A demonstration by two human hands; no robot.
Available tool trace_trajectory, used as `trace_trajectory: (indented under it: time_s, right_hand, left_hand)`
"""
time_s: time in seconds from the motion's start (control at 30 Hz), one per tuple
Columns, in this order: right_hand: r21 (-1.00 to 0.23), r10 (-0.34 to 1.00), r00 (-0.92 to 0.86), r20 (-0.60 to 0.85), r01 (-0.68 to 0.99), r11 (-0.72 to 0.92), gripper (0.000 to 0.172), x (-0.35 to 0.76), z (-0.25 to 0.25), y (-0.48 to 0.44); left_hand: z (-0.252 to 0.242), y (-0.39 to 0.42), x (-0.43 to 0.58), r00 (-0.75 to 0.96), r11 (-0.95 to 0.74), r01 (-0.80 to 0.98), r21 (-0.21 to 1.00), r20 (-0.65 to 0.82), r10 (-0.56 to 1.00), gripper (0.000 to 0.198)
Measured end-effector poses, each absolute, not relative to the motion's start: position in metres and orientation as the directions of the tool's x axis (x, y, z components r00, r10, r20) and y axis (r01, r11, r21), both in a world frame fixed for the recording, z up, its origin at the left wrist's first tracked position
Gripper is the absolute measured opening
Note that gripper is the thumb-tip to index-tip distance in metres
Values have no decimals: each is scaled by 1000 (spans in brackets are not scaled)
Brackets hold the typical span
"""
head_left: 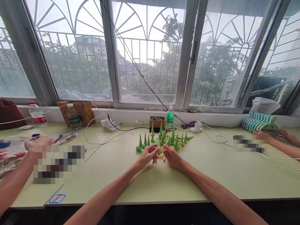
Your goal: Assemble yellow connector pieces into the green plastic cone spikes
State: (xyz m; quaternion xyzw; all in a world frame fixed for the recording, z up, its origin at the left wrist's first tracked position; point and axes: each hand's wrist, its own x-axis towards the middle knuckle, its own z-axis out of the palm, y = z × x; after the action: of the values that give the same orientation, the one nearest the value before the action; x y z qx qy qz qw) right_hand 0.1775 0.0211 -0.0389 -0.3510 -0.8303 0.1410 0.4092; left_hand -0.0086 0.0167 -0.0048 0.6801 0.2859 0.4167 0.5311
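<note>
My left hand [148, 156] is closed on a green cone-shaped plastic piece [158, 143], its point upward, above the table's middle. My right hand [172, 157] meets it from the other side, thumb and fingers pinched together. Whatever those fingertips hold is hidden or too small to name. Just beyond both hands stand several similar green pointed pieces [172, 134], some with small yellow parts around their bases. Loose small yellow pieces [161, 157] lie on the table between and under my hands.
A small cardboard box [157, 119] and a green-liquid bottle [170, 115] stand behind the pieces. White cables [110, 137] cross the table [122, 187]. At left, a co-worker's hand [38, 143] is near plastic bags; at right, another person's hands [263, 136] touch pastel hangers [257, 122].
</note>
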Motion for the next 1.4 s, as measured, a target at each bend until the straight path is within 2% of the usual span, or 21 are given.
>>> trace_trajectory:
  time_s: [0.5, 0.73, 0.97, 1.4]
  right_hand:
    - [-522, 706, -356, 612, 488, 699, 38, 174, -41, 25]
    - [-587, 751, -299, 589, 480, 652, 47, 172, -42, 30]
    - [-627, 760, -269, 592, 438, 644, 45, 174, -40, 28]
    - [-621, 759, -251, 600, 451, 641, 44, 172, -38, 27]
  left_hand:
    - [-23, 22, -8, 453, -432, 92, 897, 349, 820, 37]
    - [-19, 17, -2, 419, -487, 115, 866, 402, 814, 26]
    - [-21, 20, -1, 382, -469, 103, 877, 401, 833, 25]
    - [-20, 20, 0, 403, -460, 81, 884, 393, 826, 28]
